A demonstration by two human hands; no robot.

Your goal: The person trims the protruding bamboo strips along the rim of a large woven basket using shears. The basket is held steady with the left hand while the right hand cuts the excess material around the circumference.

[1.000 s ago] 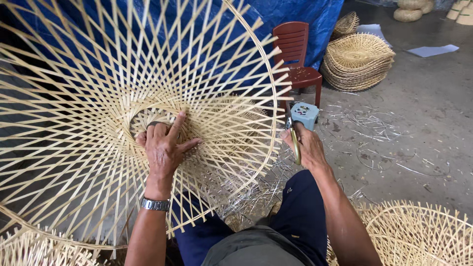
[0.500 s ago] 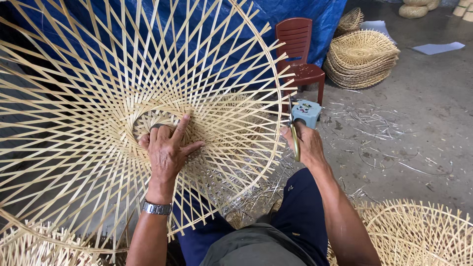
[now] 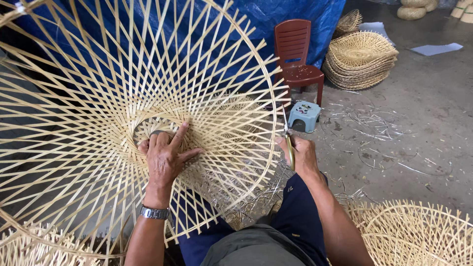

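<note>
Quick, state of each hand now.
Left hand: open, fingers spread flat on the bamboo frame.
Right hand: closed on scissors.

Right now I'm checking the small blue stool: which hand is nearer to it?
The right hand, holding scissors, sits just below the blue stool. The left hand is far off, pressed on the bamboo frame.

My left hand (image 3: 166,158) lies flat at about nine o'clock, fingers spread, index pointing toward one o'clock, wrist straight with the forearm running back to six. My right hand (image 3: 301,156) sits at about three o'clock, fingers curled in a closed grip, thumb on top, forearm angling back toward five o'clock over my knee.
</note>
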